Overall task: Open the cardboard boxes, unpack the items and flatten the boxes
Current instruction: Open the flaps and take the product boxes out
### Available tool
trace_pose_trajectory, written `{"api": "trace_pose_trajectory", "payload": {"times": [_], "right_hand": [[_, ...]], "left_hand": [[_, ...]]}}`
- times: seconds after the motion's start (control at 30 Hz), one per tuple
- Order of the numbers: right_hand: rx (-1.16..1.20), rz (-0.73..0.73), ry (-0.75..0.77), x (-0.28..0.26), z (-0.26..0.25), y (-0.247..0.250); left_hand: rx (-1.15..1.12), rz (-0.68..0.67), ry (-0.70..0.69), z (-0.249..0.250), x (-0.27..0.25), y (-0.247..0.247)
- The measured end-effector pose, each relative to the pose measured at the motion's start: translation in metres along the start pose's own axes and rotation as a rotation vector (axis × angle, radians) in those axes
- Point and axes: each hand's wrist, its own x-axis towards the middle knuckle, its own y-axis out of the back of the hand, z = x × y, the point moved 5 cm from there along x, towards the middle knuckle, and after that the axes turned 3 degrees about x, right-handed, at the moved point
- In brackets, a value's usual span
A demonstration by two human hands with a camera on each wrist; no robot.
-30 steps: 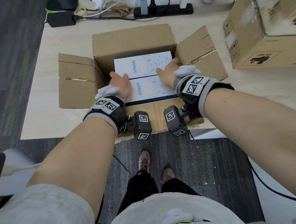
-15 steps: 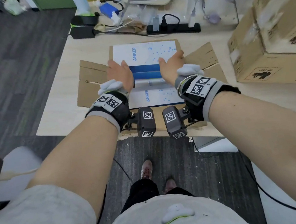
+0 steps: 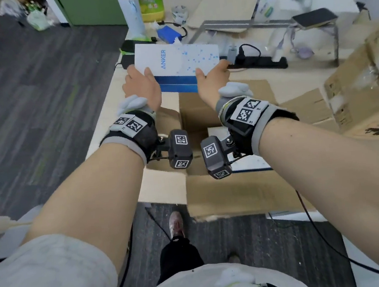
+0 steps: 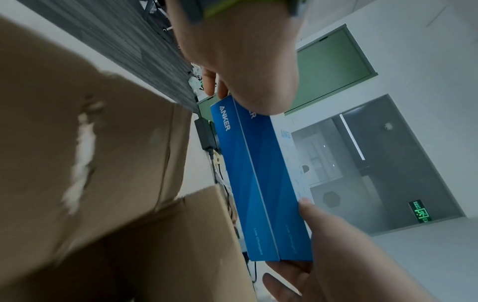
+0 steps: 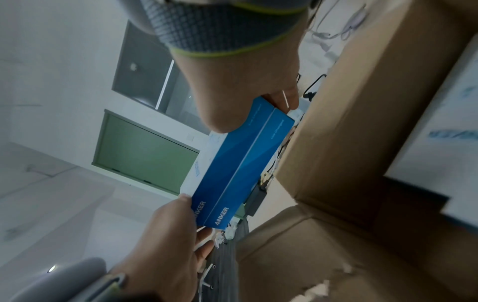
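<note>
Holding two flat product boxes [image 3: 178, 69] stacked together, both hands keep them in the air above the open cardboard box [image 3: 222, 186] on the tabletop [image 3: 119, 99]. The left hand [image 3: 141, 87] grips the left end of the stack: its thumb lies on the white top face and its fingers [image 4: 209, 83] curl under the bottom. The right hand [image 3: 210, 81] grips the right end in the same way, thumb on top, fingers [image 5: 289, 98] curled below. From the wrist cameras two blue side faces show, one beside the other, so the stack counts two boxes. One more white product box [image 3: 246, 163] lies inside the open cardboard box. A second cardboard box [image 3: 364, 94] stands at the right, closed. One black power strip [image 3: 259, 63] lies behind the held stack.
</note>
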Motion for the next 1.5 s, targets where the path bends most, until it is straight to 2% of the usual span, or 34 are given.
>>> {"api": "trace_pose_trajectory", "payload": {"times": [0.23, 0.33, 0.63, 0.9, 1.03, 1.3, 1.5], "right_hand": [[-0.003, -0.034, -0.043, 0.054, -0.058, -0.088], [0.002, -0.055, -0.078, 0.076, -0.068, -0.117], [-0.178, -0.214, -0.181, 0.138, -0.073, -0.203], [-0.304, -0.299, -0.271, 0.165, -0.057, -0.254], [-0.315, -0.279, -0.245, 0.180, -0.062, -0.262], [-0.314, -0.303, -0.232, 0.191, -0.065, -0.260], [-0.395, -0.322, -0.195, 0.186, -0.073, -0.218]], "left_hand": [[0.062, -0.145, -0.025, -0.043, 0.117, -0.025], [0.055, -0.212, -0.004, -0.058, 0.152, -0.039], [0.111, -0.358, -0.003, -0.100, 0.229, -0.090], [0.121, -0.473, 0.072, -0.132, 0.257, -0.143], [0.088, -0.422, 0.099, -0.132, 0.269, -0.155], [0.104, -0.419, 0.101, -0.125, 0.279, -0.153], [0.101, -0.268, 0.080, -0.100, 0.263, -0.124]]}}
